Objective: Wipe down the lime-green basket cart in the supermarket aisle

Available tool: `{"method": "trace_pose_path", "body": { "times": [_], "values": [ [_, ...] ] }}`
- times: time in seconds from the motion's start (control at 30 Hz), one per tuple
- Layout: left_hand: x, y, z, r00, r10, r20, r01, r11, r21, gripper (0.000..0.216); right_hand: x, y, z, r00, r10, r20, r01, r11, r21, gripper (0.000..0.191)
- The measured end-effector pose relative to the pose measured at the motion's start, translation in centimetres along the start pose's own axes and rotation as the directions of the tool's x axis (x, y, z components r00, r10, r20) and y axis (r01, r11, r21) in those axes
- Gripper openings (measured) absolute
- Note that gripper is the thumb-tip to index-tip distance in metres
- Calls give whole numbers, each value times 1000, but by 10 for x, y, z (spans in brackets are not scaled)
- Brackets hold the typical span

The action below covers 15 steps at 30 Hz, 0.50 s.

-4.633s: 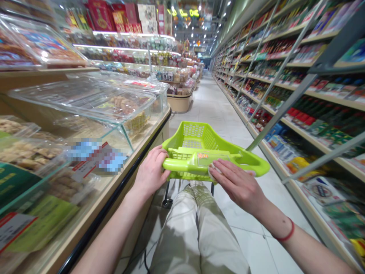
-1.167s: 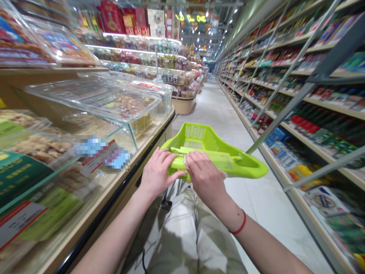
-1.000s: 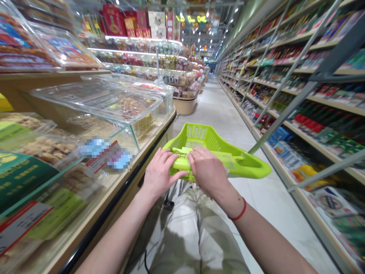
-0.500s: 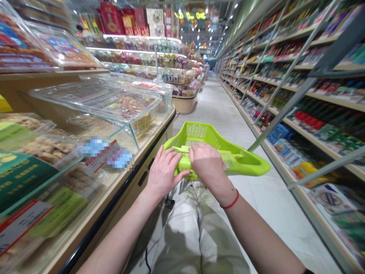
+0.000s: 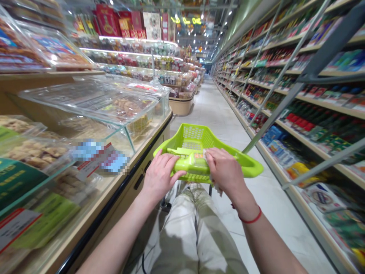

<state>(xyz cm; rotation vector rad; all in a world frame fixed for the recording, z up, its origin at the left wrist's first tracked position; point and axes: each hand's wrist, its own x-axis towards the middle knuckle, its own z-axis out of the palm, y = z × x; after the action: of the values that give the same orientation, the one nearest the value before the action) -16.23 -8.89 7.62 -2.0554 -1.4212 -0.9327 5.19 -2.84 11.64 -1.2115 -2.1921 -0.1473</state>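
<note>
A lime-green plastic shopping cart [image 5: 199, 142] stands in the aisle in front of my legs. My left hand [image 5: 161, 177] grips the left end of the cart's handle bar [image 5: 190, 166], fingers wrapped over it. My right hand [image 5: 225, 171] presses a small white wipe [image 5: 217, 188] onto the middle of the handle; only a corner of the wipe shows under the palm. A red string circles my right wrist.
A glass-topped counter [image 5: 114, 114] with bins of biscuits runs along the left, close to the cart. Shelves of packaged goods [image 5: 299, 95] with slanted grey rails line the right. A tiled aisle [image 5: 216, 110] stretches ahead between them.
My right hand with the wipe has slid rightward along the handle, from beside my left hand toward the middle. The left hand keeps its hold.
</note>
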Motion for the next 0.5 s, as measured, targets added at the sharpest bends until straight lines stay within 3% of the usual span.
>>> {"method": "trace_pose_path", "body": {
  "times": [0.2,0.5],
  "values": [
    [-1,1,1,1000,-14,1,14,1000,-4,42,-14,27,-8,990,126,-71,-130,990,-57,32],
    [0,5,3,1000,-1,-27,1,1000,-3,39,17,-44,22,999,-15,-44,11,997,-78,26]
  ]
}}
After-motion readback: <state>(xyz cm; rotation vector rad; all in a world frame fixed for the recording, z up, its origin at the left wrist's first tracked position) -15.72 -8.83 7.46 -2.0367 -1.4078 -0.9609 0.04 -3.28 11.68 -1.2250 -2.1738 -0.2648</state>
